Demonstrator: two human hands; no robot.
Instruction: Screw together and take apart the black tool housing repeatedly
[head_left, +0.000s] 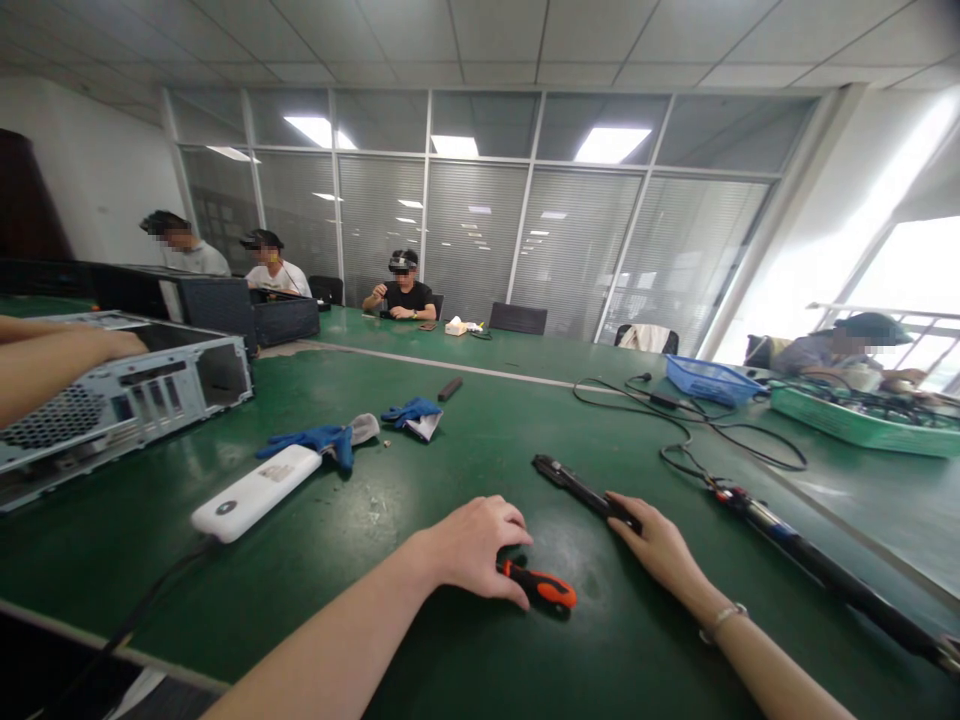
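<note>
Being pinched at its rubbery handle by the curled left hand, the screwdriver is judged light and stiff, while the black tool just beside it is touched by the flat, fingers-together right hand.

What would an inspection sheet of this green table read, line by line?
Surface: green table, scuffed near the hands.
Job's things: orange-handled screwdriver; black tool lying flat beyond it.
Clutter: white device, blue gloves, open computer case, blue basket, green tray.
Grips: left hand closed on the screwdriver's shaft end; right hand open, fingertips on the black tool.
Cables: black cables looped loose, leading toward a long black rod; a lead from the white device runs off the near edge.
Surroundings: another person's arm on the computer case; seated people; glass partition.
</note>
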